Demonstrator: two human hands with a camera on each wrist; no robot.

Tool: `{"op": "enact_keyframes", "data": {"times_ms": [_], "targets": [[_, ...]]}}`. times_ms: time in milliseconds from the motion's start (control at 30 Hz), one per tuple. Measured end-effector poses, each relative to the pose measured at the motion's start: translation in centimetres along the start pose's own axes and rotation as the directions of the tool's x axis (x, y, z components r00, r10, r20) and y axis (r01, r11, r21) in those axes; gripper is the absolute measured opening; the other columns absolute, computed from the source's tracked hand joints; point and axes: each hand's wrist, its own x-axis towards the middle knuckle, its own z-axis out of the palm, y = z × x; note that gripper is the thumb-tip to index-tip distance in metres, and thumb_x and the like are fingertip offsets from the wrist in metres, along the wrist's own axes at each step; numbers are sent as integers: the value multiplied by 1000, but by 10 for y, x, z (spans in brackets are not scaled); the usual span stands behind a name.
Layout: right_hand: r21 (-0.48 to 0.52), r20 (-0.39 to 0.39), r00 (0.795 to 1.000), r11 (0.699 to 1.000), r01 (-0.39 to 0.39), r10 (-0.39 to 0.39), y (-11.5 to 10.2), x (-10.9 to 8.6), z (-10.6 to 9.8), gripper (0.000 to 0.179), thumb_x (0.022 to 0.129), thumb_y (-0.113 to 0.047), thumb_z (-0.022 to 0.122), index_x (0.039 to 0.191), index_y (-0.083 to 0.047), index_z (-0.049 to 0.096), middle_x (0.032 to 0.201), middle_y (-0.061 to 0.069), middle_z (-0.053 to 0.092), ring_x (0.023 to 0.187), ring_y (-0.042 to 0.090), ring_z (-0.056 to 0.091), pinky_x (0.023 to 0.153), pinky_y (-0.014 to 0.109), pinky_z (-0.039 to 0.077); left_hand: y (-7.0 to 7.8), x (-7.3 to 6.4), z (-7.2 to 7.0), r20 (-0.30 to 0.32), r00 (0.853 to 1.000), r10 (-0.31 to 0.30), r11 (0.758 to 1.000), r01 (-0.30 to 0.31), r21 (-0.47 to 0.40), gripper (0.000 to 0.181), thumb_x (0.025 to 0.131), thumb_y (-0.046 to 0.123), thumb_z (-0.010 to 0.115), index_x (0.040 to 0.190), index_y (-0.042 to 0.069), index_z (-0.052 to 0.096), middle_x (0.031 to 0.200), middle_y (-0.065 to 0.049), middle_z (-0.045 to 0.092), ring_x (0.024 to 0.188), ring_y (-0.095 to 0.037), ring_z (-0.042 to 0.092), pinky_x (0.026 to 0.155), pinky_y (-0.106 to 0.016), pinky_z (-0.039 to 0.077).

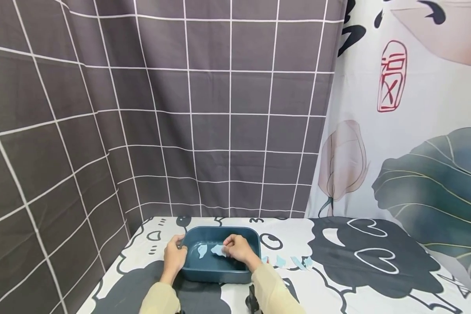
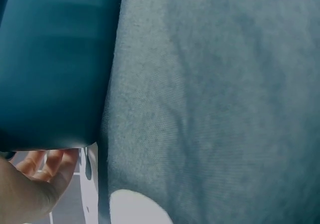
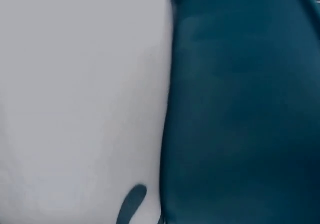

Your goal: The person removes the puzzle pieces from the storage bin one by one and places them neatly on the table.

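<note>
A dark blue rectangular basin [image 1: 216, 276] sits on the table in the head view. My left hand [image 1: 174, 257] grips its left end, thumb at the rim; in the left wrist view the fingers [image 2: 62, 171] lie along the basin's end wall. Inside the basin, my right hand [image 1: 238, 247] pinches a light blue scrap [image 1: 217, 250] that looks like paper, low over the floor. To its left another light blue scrap [image 1: 202, 250] lies on the basin's floor. The right wrist view catches only the basin's outer wall [image 3: 245, 104] and the cloth, not the right hand.
Several light blue scraps [image 1: 280, 261] lie on the tabletop right of the basin, close to the right forearm. A cartoon-print cloth [image 1: 361, 257] covers the table. Behind it hangs a dark grid curtain [image 1: 208, 131], with a floral white curtain [image 1: 353, 165] at the right.
</note>
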Motion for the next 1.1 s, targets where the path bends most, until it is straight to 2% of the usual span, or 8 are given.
{"op": "enact_keyframes", "data": {"times_ms": [100, 200, 400, 600, 767, 933, 1100], "targets": [[116, -33, 999, 993, 12, -8, -3, -3, -3, 12, 83, 1, 66, 91, 9, 62, 70, 11, 66, 54, 4, 53, 51, 19, 47, 3, 2, 1, 5, 1000, -4, 1000, 4, 13, 42, 80, -4, 53, 121, -6, 60, 103, -28, 65, 92, -41, 62, 82, -52, 44], [194, -66, 998, 981, 5, 8, -10, -7, -7, 15, 84, -1, 67, 93, 10, 62, 70, 9, 66, 55, 4, 54, 54, 19, 48, 6, 3, 1, 11, 1000, 1, 1000, -1, 22, 42, 80, -4, 53, 121, -6, 60, 105, -29, 65, 94, -42, 62, 84, -54, 44], [287, -122, 989, 957, -44, 82, -21, -15, -26, 20, 86, -5, 66, 99, 10, 60, 69, -4, 62, 58, 3, 56, 58, 18, 49, 6, 6, -1, 21, 1000, -3, 1000, 3, 25, 42, 80, -4, 52, 122, -7, 59, 107, -30, 64, 95, -43, 62, 85, -55, 44], [321, -192, 973, 945, -59, 126, -21, -23, -52, 21, 87, -3, 64, 102, 10, 59, 70, -3, 64, 60, 4, 58, 62, 21, 53, 6, 9, -4, 36, 999, 4, 1000, -5, 15, 42, 81, -3, 52, 123, -8, 58, 108, -32, 63, 96, -45, 61, 87, -56, 44], [317, -258, 950, 944, -90, 177, -12, -33, -74, 21, 87, -4, 64, 102, 11, 60, 70, -3, 64, 61, 5, 59, 61, 19, 51, 6, 9, -5, 43, 999, -14, 1000, 13, 18, 41, 83, -3, 52, 124, -7, 57, 110, -32, 62, 99, -46, 60, 88, -58, 43], [308, -333, 913, 942, -132, 237, 8, -48, -98, 22, 87, -2, 63, 102, 14, 59, 69, -2, 63, 60, 4, 58, 60, 18, 51, 6, 5, -4, 59, 998, -22, 1000, 21, 16, 42, 83, -2, 51, 125, -7, 56, 112, -33, 62, 100, -47, 60, 89, -58, 43], [325, -352, 881, 924, -203, 317, 29, -67, -120, 25, 88, -4, 62, 105, 14, 58, 72, 0, 63, 62, 3, 59, 60, 16, 50, 4, 0, -3, 62, 998, -16, 1000, 15, 19, 42, 83, -2, 52, 124, -7, 57, 110, -33, 62, 99, -47, 60, 87, -57, 43]]}}
